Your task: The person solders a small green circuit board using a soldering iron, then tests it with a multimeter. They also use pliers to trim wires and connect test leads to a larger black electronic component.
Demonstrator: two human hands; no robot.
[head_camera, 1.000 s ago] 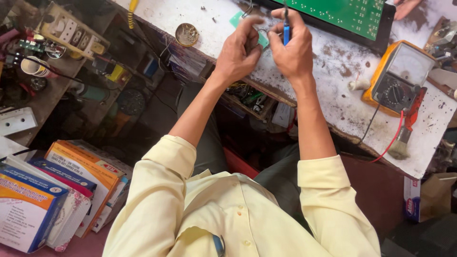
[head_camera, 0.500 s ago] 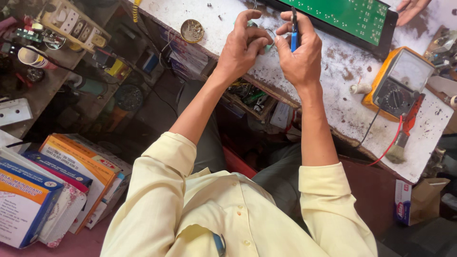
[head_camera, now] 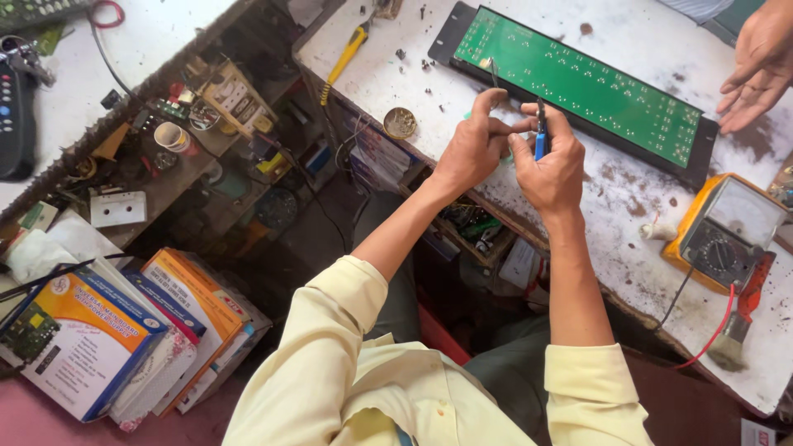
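nearest the camera, pale yellow sleeves (head_camera: 330, 363) reach up toward the near edge of a scarred white workbench (head_camera: 628, 223). the left hand (head_camera: 472, 149) hovers over that near edge, its thumb and fingers pressed together around something small; what it pinches cannot be told. just beside it, almost touching, the right hand (head_camera: 552, 161) is closed around a blue-handled tool (head_camera: 540, 139) held upright, its dark tip sticking up above the fingers. left of the hands, by the near edge, sits a small round tin (head_camera: 401, 122). toward the right end of the bench lies an orange multimeter (head_camera: 727, 231) with a red lead (head_camera: 717, 330). beyond the hands a long green circuit board (head_camera: 582, 83) in a black frame lies slantwise across the bench. at the far right corner another person's hand (head_camera: 758, 66) rests open.
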